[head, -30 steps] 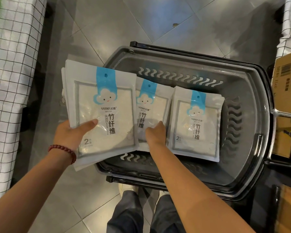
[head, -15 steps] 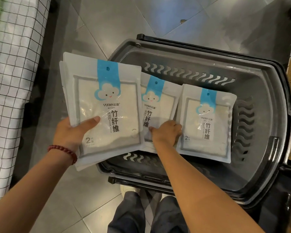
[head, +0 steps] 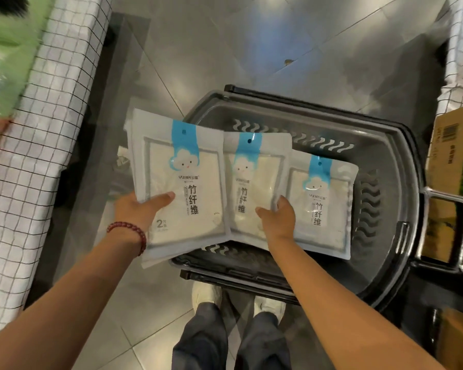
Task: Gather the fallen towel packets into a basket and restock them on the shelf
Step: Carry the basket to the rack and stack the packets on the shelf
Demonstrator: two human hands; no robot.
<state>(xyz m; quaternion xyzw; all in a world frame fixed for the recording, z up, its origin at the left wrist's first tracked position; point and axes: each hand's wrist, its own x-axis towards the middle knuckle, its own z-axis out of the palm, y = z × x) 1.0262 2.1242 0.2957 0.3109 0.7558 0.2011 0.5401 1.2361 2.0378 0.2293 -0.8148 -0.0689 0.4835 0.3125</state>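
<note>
My left hand (head: 139, 209) grips a small stack of white towel packets (head: 182, 182) with blue cloud labels, thumb on the top one, over the left rim of the grey basket (head: 385, 268). My right hand (head: 278, 220) holds a second packet (head: 251, 180) by its lower right part, thumb on its face, lifted above the basket. A third packet (head: 324, 206) lies in the basket to the right, its left edge under my right hand.
The basket stands on a grey tiled floor (head: 225, 49), my feet (head: 238, 297) just behind it. A checked cloth covers a shelf (head: 38, 156) at the left. Cardboard boxes (head: 455, 161) stand at the right by the basket's handle (head: 449, 233).
My right hand has gripped the middle packet and raised it off the basket floor. The left hand's stack stays in place; the view has tilted up slightly.
</note>
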